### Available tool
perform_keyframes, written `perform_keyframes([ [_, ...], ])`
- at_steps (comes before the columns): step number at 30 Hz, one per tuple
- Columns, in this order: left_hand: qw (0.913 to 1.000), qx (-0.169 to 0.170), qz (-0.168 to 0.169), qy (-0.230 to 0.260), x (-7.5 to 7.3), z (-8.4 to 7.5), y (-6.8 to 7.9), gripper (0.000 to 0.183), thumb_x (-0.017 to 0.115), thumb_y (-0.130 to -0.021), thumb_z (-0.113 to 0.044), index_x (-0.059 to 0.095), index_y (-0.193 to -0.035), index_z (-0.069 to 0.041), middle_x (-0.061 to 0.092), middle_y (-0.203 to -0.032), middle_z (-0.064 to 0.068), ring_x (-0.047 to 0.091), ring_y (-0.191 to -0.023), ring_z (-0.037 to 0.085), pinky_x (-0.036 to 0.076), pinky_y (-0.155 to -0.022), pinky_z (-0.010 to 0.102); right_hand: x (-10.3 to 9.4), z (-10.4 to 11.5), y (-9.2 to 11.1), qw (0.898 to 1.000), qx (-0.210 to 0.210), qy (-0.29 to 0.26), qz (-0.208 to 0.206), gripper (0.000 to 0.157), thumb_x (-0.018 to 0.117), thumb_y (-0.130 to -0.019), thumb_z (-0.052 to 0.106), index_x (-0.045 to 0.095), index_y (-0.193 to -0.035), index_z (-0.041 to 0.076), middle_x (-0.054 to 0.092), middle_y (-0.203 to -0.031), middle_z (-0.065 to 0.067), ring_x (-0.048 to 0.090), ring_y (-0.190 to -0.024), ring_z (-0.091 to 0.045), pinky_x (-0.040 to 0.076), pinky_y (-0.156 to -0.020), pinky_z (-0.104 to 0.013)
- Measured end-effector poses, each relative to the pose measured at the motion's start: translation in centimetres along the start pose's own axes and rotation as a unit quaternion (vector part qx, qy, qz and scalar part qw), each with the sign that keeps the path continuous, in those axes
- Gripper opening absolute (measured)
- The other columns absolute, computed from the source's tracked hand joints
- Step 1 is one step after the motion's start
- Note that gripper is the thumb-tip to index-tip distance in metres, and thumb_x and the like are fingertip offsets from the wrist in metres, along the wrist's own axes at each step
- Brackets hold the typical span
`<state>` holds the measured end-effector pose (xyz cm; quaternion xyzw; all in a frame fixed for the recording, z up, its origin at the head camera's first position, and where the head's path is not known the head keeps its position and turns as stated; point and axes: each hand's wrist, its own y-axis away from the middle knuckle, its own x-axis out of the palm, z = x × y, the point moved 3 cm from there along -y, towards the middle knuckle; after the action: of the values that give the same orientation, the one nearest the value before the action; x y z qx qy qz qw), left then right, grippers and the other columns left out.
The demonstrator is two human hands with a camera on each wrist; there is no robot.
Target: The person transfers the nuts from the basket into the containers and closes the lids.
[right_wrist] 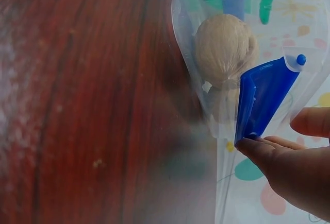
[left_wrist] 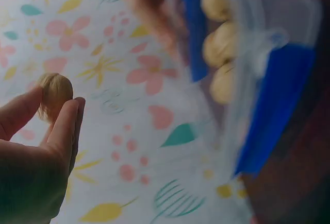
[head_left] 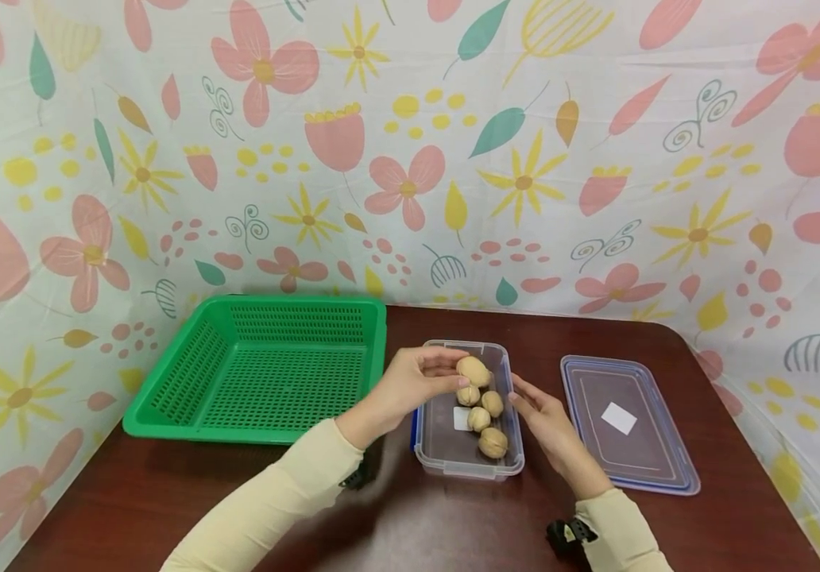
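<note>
My left hand (head_left: 410, 385) pinches a walnut (head_left: 473, 371) between thumb and fingertips, over the far part of a clear plastic container (head_left: 439, 453). In the left wrist view this walnut (left_wrist: 55, 96) is raised apart from the others. Several more walnuts (head_left: 493, 443) lie inside the container, in a loose row toward its right side. Along the container's right wall is my right hand (head_left: 549, 425), its fingertips at a blue side latch (right_wrist: 265, 98) that hangs down. The right thumb stands apart from those fingers in the right wrist view.
To the left stands a green perforated plastic basket (head_left: 256, 435). A clear lid with a blue seal (head_left: 649, 433) and a white square label lies on the dark red-brown table (head_left: 446, 524) to the right. Patterned cloth (head_left: 410, 103) hangs behind the table.
</note>
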<state>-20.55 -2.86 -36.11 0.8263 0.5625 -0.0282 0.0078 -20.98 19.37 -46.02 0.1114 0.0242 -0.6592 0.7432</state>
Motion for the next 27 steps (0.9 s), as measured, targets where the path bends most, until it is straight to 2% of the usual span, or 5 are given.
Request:
perform_keyframes([
  [7,0.9991,-0.030,-0.029,-0.004,1.1,4.5,-0.5,0.030,0.074,-0.083,-0.002,0.070,-0.112,0.001,0.070,-0.105,0.012,0.069,-0.093,0.020,0.055,-0.077,0.027,0.1,-0.1,0.0,1.000,0.005,0.001,0.002,0.050,0.045,-0.104,0.014,0.029,-0.150,0.000,0.028,-0.154,-0.020,0.026,-0.141,-0.031,0.021,-0.115,-0.046],
  [13,0.9992,-0.029,-0.026,-0.008,2.0,6.8,-0.5,0.029,0.073,-0.081,0.004,0.069,-0.109,0.008,0.070,-0.102,0.017,0.068,-0.087,0.018,0.055,-0.073,0.024,0.1,0.0,-0.1,1.000,0.000,0.003,0.000,0.050,0.045,-0.103,0.014,0.030,-0.149,-0.001,0.028,-0.153,-0.020,0.029,-0.139,-0.033,0.022,-0.115,-0.047],
  [19,0.9995,-0.005,-0.003,-0.030,2.3,7.6,-0.2,0.028,0.073,-0.080,0.007,0.068,-0.107,0.010,0.069,-0.096,0.018,0.067,-0.085,0.019,0.055,-0.072,0.022,0.0,0.0,-0.1,1.000,0.002,0.003,0.001,0.051,0.046,-0.103,0.014,0.030,-0.149,0.000,0.029,-0.153,-0.020,0.028,-0.139,-0.033,0.021,-0.115,-0.047],
  [22,0.9989,-0.001,0.012,-0.045,2.3,7.7,-0.3,0.029,0.073,-0.080,0.007,0.067,-0.108,0.011,0.069,-0.099,0.020,0.068,-0.088,0.023,0.055,-0.072,0.021,-0.1,-0.1,-0.2,1.000,0.000,0.002,0.001,0.051,0.045,-0.103,0.014,0.030,-0.149,-0.001,0.028,-0.153,-0.021,0.028,-0.139,-0.033,0.021,-0.115,-0.047],
  [27,0.9977,-0.004,0.037,-0.056,2.2,8.0,-0.4,0.029,0.074,-0.080,0.005,0.068,-0.107,0.009,0.069,-0.098,0.019,0.068,-0.087,0.019,0.054,-0.071,0.020,-0.1,-0.2,-0.2,1.000,-0.006,0.001,0.002,0.050,0.045,-0.103,0.013,0.031,-0.149,-0.001,0.029,-0.153,-0.021,0.029,-0.139,-0.033,0.021,-0.115,-0.047],
])
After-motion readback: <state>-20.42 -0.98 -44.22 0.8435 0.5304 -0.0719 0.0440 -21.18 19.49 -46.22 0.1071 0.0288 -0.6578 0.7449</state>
